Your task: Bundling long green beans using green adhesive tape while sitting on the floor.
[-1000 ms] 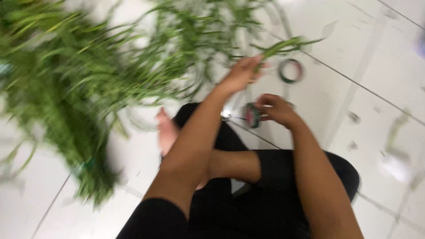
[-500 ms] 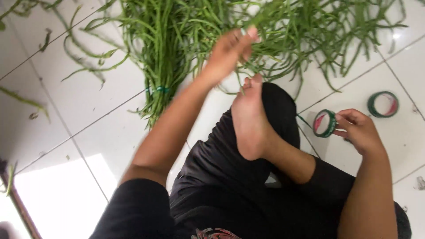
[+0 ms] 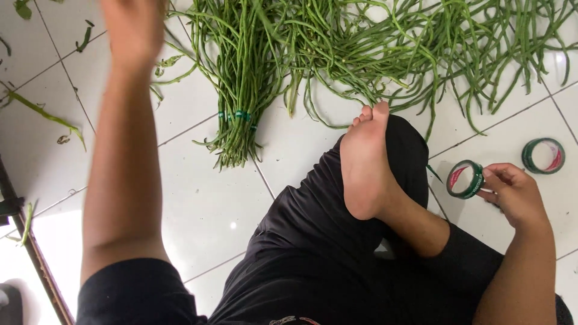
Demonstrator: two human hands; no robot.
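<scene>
My right hand [image 3: 512, 192] grips a green roll of tape [image 3: 465, 179] just above the white floor, right of my bare foot [image 3: 368, 165]. My left hand [image 3: 133, 30] is raised at the upper left, blurred and partly cut off by the frame's top edge; nothing shows in it, though I cannot tell whether the fingers are apart. A tied bundle of long green beans [image 3: 241, 78] lies on the tiles beside that hand, bound with green tape near its lower end. Loose long beans [image 3: 421, 42] spread across the top of the view.
A second green tape roll [image 3: 543, 155] lies on the tile at the far right. Bean scraps [image 3: 45, 114] litter the tiles at the left. A dark frame edge [image 3: 30, 253] runs along the lower left. My crossed legs in black trousers [image 3: 319, 241] fill the lower middle.
The view has swung left. My left hand has left the loose beans and risen to the upper left. My right hand still holds the tape roll.
</scene>
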